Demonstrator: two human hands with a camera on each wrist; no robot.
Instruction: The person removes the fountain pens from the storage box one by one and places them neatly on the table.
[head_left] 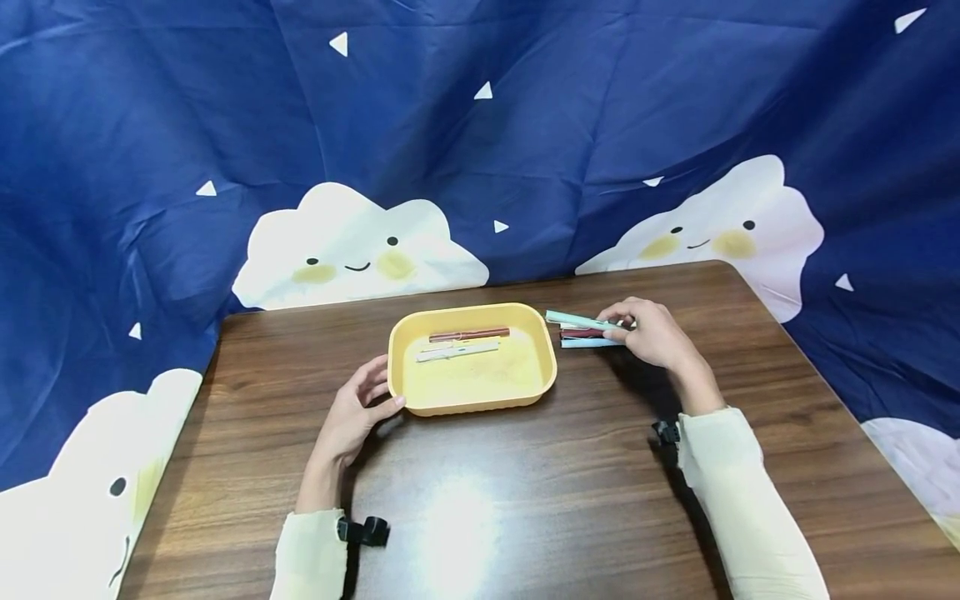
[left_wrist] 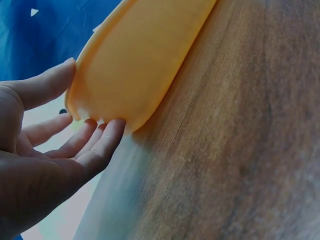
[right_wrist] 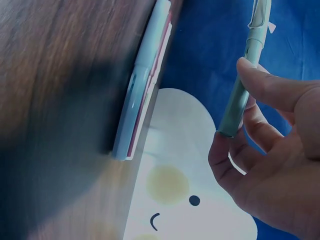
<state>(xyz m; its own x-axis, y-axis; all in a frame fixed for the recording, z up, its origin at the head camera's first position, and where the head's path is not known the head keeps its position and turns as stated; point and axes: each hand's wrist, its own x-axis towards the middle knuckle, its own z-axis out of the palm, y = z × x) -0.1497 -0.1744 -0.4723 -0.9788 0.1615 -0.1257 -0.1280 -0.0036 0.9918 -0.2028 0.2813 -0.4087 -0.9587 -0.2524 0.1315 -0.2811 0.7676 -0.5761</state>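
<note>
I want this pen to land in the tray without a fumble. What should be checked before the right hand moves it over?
1. Right hand has the green pen in its grip: ok, pinched between thumb and fingers.
2. Pen lifted off the table: ok in the right wrist view.
3. Left hand steadies the yellow tray: ok, fingers touch its near left corner.
4. Free room in the tray: ok, two pens lie toward the back.
5. Remaining pens undisturbed: ok, beside each other on the table.

Wooden table [head_left: 525, 500], blue cloud-print backdrop [head_left: 480, 150] behind
</note>
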